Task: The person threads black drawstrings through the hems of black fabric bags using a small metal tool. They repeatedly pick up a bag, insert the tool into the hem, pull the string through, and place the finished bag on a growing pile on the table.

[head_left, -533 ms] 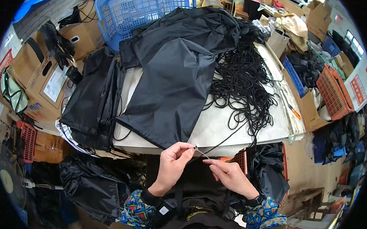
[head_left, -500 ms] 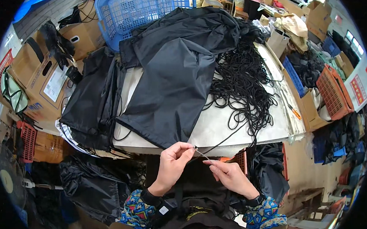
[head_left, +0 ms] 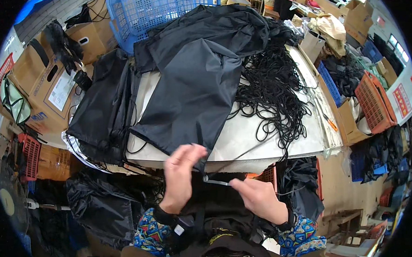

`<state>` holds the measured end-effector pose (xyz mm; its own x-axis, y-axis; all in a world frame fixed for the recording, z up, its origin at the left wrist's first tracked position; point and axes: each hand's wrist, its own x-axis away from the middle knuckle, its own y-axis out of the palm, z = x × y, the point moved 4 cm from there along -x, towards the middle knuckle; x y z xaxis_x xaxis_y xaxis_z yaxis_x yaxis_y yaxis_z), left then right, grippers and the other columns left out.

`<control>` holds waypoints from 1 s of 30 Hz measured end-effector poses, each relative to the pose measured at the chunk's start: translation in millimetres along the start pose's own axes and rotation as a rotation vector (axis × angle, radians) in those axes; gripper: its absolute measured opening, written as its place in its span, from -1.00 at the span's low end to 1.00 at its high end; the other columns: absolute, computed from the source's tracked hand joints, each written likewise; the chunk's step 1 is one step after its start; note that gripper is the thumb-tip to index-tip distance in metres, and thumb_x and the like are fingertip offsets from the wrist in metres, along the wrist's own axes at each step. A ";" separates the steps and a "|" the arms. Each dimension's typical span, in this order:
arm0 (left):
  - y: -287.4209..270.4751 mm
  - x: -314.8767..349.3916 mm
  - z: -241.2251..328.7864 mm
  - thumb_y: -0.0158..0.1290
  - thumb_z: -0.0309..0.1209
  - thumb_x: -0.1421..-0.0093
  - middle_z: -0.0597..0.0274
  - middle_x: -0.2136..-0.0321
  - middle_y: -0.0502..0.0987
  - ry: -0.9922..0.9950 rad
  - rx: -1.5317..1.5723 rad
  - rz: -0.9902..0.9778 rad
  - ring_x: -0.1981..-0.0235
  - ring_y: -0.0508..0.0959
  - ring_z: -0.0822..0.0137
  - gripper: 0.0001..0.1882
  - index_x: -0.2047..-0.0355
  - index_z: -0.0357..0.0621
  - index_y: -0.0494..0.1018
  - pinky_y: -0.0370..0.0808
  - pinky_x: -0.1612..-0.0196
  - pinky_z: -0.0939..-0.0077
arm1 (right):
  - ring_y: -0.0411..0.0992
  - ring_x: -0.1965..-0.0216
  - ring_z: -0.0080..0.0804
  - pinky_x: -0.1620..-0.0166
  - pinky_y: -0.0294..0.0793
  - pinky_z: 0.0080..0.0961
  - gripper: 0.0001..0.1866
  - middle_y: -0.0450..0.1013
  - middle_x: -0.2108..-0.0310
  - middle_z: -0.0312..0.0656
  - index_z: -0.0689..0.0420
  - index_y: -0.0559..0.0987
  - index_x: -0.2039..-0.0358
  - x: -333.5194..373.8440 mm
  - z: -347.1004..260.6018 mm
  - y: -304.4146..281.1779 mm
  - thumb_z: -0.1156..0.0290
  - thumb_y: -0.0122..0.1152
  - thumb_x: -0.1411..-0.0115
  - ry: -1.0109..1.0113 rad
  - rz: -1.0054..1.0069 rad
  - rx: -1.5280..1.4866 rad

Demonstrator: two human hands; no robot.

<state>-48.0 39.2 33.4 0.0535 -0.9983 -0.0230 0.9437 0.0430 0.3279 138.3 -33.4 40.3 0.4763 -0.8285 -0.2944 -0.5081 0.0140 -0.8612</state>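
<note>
A black fabric bag (head_left: pixel 189 97) lies flat across the worktable, its near corner drooping over the front edge. My right hand (head_left: pixel 260 199) is closed in a pinch on a thin silvery metal rod (head_left: pixel 219 182), whose left end meets the bag's corner; how far it runs inside the fabric cannot be made out. A black cord (head_left: pixel 254 147) stretches from the table towards my right hand. Just left of the corner, my left hand (head_left: pixel 179 176) is raised with fingers extended and slightly blurred, holding nothing visible.
Tangled black cords (head_left: pixel 275 95) are heaped right of the bag. More black bags (head_left: pixel 104 109) hang over the table's left side. Behind stands a blue plastic basket (head_left: pixel 161 12). A cutter with an orange handle (head_left: pixel 330 122) lies at the right edge, and a cardboard box (head_left: pixel 45 85) stands left.
My left hand has let go of the bag's corner and rod end, moving left and up with fingers opening. The rod has dropped slightly lower and lies more level in my right hand.
</note>
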 end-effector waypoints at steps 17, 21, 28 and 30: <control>-8.4 61.0 -101.6 0.14 -0.34 -0.13 0.34 0.54 0.49 -0.244 -0.076 -0.347 0.51 0.43 0.59 -0.81 0.40 -0.23 0.47 0.38 0.47 0.64 | 0.41 0.40 -0.46 0.25 0.36 -0.57 -0.82 0.45 0.44 -0.21 0.20 0.49 0.24 -42.5 -55.2 -12.0 0.40 -0.04 -0.28 -0.224 -0.290 -0.998; -40.8 33.1 -86.1 0.15 -0.31 -0.15 0.43 0.73 0.32 -0.418 -0.121 0.195 0.83 0.17 0.66 -0.74 0.56 -0.14 0.35 0.06 0.79 0.69 | 0.27 0.53 -0.74 0.45 0.27 -0.75 -0.83 0.36 0.56 -0.42 0.18 0.51 0.24 -27.2 -4.2 -21.5 0.42 -0.05 -0.30 0.326 -0.304 -1.144; -5.3 7.2 -58.9 0.09 -0.35 -0.19 0.38 0.69 0.39 -0.409 0.166 0.103 0.73 0.36 0.59 -0.77 0.58 -0.08 0.35 0.22 0.72 0.74 | 0.44 0.53 -0.31 0.46 0.42 -0.49 -0.79 0.46 0.46 -0.09 0.27 0.52 0.27 -31.4 15.2 19.4 0.45 0.24 -0.09 0.369 0.277 -0.484; 2.7 10.1 -50.7 0.08 -0.34 -0.19 0.37 0.68 0.40 -0.459 0.203 0.025 0.72 0.38 0.58 -0.78 0.57 -0.06 0.35 0.21 0.72 0.74 | 0.44 0.53 -0.23 0.47 0.42 -0.47 -0.81 0.44 0.48 -0.08 0.26 0.51 0.30 -39.4 14.0 29.7 0.50 0.23 -0.05 0.263 0.332 -0.417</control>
<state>-28.3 31.3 -13.8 -0.1173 -0.9132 0.3903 0.8591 0.1039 0.5012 114.4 7.5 20.5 0.0773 -0.9291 -0.3617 -0.8640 0.1187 -0.4893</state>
